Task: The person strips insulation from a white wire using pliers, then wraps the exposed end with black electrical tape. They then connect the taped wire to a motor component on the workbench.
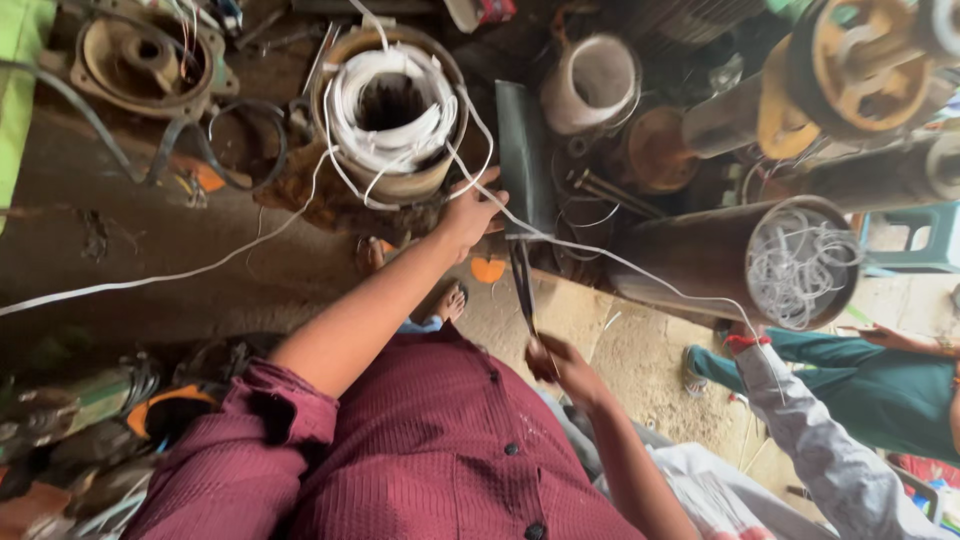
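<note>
From the head camera: the left hand (468, 212) pinches a white wire (560, 243) just beside the motor stator (390, 110) with its white windings. The right hand (562, 365) grips a pair of dark scissors (523, 285) — blades up at that wire. Far right, a second wound cylinder (790, 262) lies tilted.

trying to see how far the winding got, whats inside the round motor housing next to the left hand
The motor housing holds white wire looped in coils round its rim, with loose ends trailing out past the left hand. The centre bore is dark; anything deeper is hidden.
</note>
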`<move>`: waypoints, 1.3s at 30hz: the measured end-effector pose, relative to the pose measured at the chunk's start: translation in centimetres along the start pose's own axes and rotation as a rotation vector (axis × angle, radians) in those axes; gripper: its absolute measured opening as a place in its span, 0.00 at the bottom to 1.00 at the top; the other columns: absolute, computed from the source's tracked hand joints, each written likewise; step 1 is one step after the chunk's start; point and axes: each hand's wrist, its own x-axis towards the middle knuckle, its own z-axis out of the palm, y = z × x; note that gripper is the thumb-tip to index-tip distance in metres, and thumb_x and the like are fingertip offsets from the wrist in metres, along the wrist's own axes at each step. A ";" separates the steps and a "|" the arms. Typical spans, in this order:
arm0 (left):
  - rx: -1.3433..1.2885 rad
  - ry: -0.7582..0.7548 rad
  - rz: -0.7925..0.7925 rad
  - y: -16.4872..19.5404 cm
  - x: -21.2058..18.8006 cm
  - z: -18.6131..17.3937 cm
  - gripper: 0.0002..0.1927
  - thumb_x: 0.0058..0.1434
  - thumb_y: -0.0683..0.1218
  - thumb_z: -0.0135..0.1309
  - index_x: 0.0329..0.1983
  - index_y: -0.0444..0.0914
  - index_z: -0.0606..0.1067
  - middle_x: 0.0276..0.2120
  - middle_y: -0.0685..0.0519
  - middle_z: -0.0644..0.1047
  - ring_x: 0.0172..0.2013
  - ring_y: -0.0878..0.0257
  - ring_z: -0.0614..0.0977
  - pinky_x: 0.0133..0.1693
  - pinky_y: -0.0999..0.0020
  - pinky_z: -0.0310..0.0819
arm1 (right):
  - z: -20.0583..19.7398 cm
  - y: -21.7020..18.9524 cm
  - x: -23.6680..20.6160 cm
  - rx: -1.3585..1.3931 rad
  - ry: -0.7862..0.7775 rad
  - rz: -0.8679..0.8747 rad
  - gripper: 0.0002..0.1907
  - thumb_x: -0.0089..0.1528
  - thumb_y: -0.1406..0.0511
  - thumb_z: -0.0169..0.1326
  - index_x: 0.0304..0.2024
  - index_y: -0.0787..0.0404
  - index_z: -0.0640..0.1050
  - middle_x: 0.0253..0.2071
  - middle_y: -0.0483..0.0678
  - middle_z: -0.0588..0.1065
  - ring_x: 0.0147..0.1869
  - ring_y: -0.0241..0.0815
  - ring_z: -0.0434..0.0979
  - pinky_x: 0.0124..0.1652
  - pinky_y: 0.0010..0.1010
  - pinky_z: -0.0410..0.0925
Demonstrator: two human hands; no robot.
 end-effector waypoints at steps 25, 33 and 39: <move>0.132 0.094 0.093 -1.4 0.4 -0.8 0.24 0.65 0.41 0.57 0.65 0.42 0.72 0.38 0.57 0.78 0.35 0.70 0.77 0.37 0.71 0.78 | 3.1 -4.2 4.8 0.137 0.037 -0.079 0.28 0.63 0.41 0.54 0.34 0.58 0.72 0.27 0.40 0.66 0.29 0.32 0.64 0.29 0.24 0.58; 0.599 0.199 0.234 -1.0 0.4 -0.7 0.24 0.64 0.45 0.57 0.65 0.44 0.73 0.49 0.42 0.81 0.48 0.50 0.83 0.49 0.60 0.75 | 3.6 -3.3 5.7 0.059 0.195 -0.040 0.26 0.59 0.43 0.59 0.28 0.58 0.73 0.22 0.40 0.69 0.24 0.31 0.68 0.26 0.22 0.64; 0.770 0.102 0.306 -0.1 0.7 -0.6 0.29 0.64 0.43 0.55 0.70 0.44 0.67 0.52 0.36 0.78 0.52 0.41 0.79 0.53 0.55 0.73 | 2.0 -5.8 7.7 0.254 -0.012 -0.136 0.28 0.65 0.41 0.54 0.28 0.55 0.70 0.21 0.39 0.64 0.21 0.30 0.58 0.23 0.22 0.53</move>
